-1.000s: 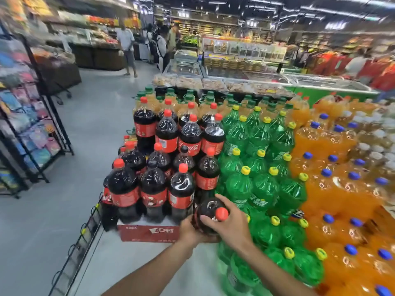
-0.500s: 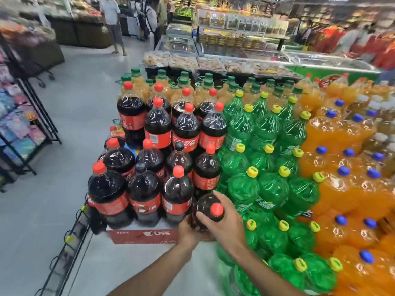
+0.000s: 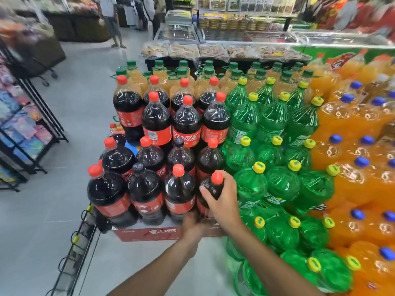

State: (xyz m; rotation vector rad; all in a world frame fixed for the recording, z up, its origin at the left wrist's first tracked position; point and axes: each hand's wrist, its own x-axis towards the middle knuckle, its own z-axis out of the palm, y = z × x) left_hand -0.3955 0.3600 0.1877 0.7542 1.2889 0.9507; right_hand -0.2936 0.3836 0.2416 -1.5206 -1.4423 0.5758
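A large cola bottle (image 3: 212,186) with a red cap stands upright at the right end of the front row of cola bottles (image 3: 145,189), on a red carton (image 3: 147,233). My right hand (image 3: 222,201) grips its shoulder just under the cap. My left hand (image 3: 193,226) holds the bottle low down, near its base, partly hidden behind the right wrist. Several more cola bottles are stacked in higher tiers behind.
Green soda bottles (image 3: 277,182) press against the held bottle's right side, with orange soda bottles (image 3: 359,171) further right. A wire rack (image 3: 72,251) hangs at the display's left front. A black shelf (image 3: 27,133) stands left across the grey aisle. People (image 3: 110,20) stand far back.
The cola bottle went from tilted toward me to upright in the front row. My right hand shifted up to its shoulder. The view moved closer to the display.
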